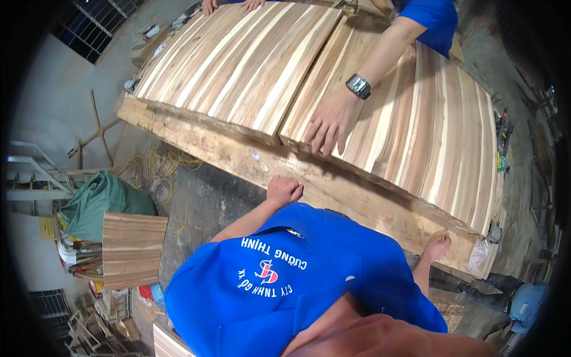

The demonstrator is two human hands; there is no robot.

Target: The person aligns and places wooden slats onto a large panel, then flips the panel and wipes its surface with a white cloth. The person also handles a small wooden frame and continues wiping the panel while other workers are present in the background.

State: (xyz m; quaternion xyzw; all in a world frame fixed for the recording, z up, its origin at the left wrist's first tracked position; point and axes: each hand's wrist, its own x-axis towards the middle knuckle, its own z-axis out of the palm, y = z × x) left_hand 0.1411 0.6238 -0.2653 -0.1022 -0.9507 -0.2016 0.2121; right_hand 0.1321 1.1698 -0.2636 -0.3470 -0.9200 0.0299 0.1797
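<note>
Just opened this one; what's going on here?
A left panel and right panel, both striped wood, lie side by side on a wooden bench. The person's left hand, curled, and right hand are at its near edge, touching neither panel. A co-worker's hand, below a wristwatch, rests on the right panel.

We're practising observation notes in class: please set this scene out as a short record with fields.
Left hand: curled, at the near edge of the wooden bench
Right hand: same edge, farther right
Workpieces: left panel and right panel, striped wood, narrow gap between
Co-worker's hand: on the right panel, near its corner
Left background: green sack, yellow cable
</note>
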